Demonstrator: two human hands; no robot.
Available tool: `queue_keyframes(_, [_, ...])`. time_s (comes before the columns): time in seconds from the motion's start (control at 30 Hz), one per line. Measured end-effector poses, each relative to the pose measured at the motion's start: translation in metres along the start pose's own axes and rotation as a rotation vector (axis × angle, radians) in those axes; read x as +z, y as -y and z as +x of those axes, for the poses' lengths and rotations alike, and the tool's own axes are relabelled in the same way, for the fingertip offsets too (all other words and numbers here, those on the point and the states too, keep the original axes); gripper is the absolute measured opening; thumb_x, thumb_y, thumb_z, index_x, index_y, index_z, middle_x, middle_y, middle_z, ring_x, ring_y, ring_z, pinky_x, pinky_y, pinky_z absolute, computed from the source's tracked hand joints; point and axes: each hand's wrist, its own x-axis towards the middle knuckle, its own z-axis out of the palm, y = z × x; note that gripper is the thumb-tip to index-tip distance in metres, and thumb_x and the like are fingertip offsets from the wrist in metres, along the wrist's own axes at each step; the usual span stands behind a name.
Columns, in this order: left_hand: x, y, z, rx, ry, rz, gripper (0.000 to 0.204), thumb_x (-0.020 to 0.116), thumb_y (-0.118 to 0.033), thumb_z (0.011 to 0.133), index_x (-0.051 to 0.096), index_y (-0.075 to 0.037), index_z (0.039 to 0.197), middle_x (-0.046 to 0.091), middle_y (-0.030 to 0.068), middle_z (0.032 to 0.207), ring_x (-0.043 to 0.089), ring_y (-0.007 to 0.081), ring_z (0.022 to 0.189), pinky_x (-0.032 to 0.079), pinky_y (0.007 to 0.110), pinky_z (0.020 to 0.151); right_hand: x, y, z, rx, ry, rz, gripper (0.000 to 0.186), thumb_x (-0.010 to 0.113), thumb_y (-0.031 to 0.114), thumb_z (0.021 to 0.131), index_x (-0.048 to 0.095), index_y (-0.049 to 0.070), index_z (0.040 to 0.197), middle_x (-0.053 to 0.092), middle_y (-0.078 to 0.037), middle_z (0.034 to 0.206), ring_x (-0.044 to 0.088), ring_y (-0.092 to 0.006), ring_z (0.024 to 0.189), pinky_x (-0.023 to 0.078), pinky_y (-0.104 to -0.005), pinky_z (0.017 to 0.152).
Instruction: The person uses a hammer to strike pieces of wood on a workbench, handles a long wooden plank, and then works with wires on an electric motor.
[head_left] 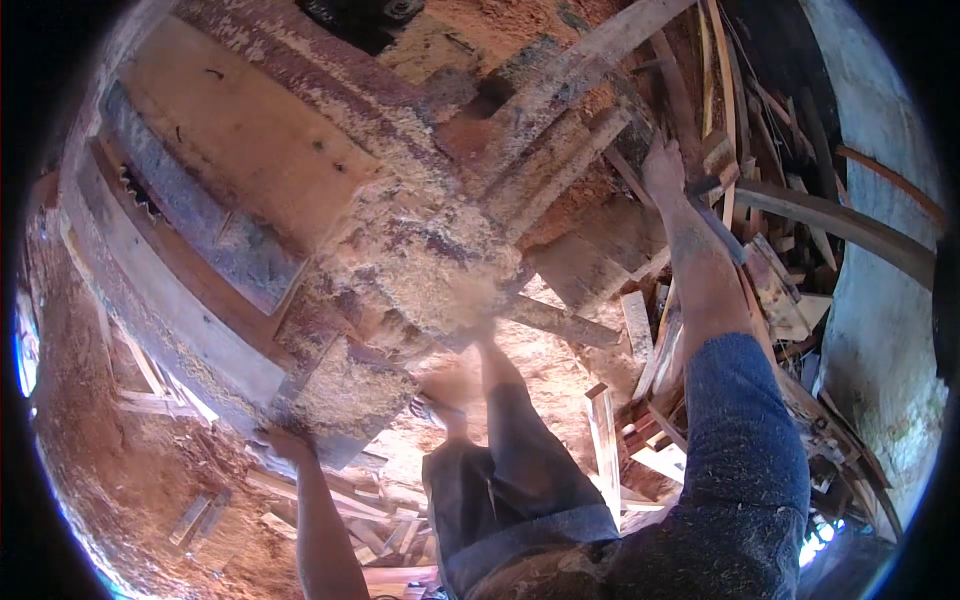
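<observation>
My left hand (pixel 288 448) grips the near end of a long board (pixel 228 340) at the side of a sawdust-covered wooden bench (pixel 250 150). A toothed saw blade (pixel 138 195) shows in a slot along the bench's left part, beside a grey metal strip (pixel 200 210). My right arm stretches up to the right, where my right hand (pixel 668 170) is closed among loose timber pieces; what it holds is unclear. Sawdust (pixel 430 260) lies thickly on the bench's middle.
My legs (pixel 500 450) stand below the bench amid offcuts and shavings. A jumbled pile of wood strips (pixel 790 220) fills the right side, against a pale upright surface (pixel 875 120). More offcuts (pixel 190 520) lie on the dusty ground at lower left.
</observation>
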Motion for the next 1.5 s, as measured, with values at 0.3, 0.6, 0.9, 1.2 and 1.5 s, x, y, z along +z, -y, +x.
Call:
queue_keyframes(0.3, [0.027,0.023,0.005,0.078,0.047,0.132,0.044,0.047,-0.043,0.101,0.057,-0.002,0.114,0.062,0.0236,0.105,0.063,0.0428,0.085,0.050,0.053,0.068,-0.008,-0.003,-0.021,-0.007,-0.120,-0.042,0.062,0.059,0.022,0.089,0.040,0.010,0.147,0.041,-0.027,0.144,0.041,-0.0465,0.131,0.038,-0.0545,0.107])
queue_keyframes(0.6, [0.037,0.020,0.002,0.234,0.310,0.388,0.077,0.060,-0.032,0.093,0.025,0.012,0.144,0.059,0.0254,0.117,0.062,0.0315,0.097,0.053,0.044,0.078,-0.074,0.012,-0.251,0.004,-0.194,0.449,0.056,0.059,0.024,0.096,0.040,0.011,0.147,0.033,-0.025,0.148,0.031,-0.0429,0.138,0.033,-0.0502,0.110])
queue_keyframes(0.9, [-0.059,0.052,-0.038,-0.116,0.172,-0.345,0.070,0.051,-0.057,0.096,0.044,0.003,0.131,0.052,0.0237,0.117,0.051,0.0385,0.114,0.044,0.057,0.091,-0.070,-0.015,-0.552,0.029,0.269,0.635,0.042,0.059,0.011,0.089,0.055,0.000,0.128,0.054,-0.025,0.124,0.048,-0.0422,0.123,0.038,-0.0479,0.105])
queue_keyframes(1.2, [-0.030,0.039,-0.080,-0.573,1.528,-1.591,0.057,0.058,-0.050,0.094,0.055,-0.005,0.128,0.060,0.0108,0.125,0.057,0.0238,0.116,0.049,0.043,0.094,-0.050,-0.019,-0.743,0.500,0.843,1.125,0.025,0.057,0.023,0.096,0.065,0.007,0.113,0.066,-0.003,0.092,0.064,-0.0150,0.076,0.051,-0.0295,0.063])
queue_keyframes(1.5, [-0.041,0.048,-0.075,0.897,0.860,-0.408,0.068,0.067,-0.030,0.091,0.038,-0.002,0.145,0.061,0.0175,0.125,0.055,0.0313,0.121,0.048,0.042,0.099,-0.079,0.014,-0.791,0.521,0.648,1.283,0.025,0.054,0.029,0.102,0.064,0.010,0.114,0.061,-0.001,0.085,0.059,-0.0112,0.068,0.048,-0.0253,0.059])
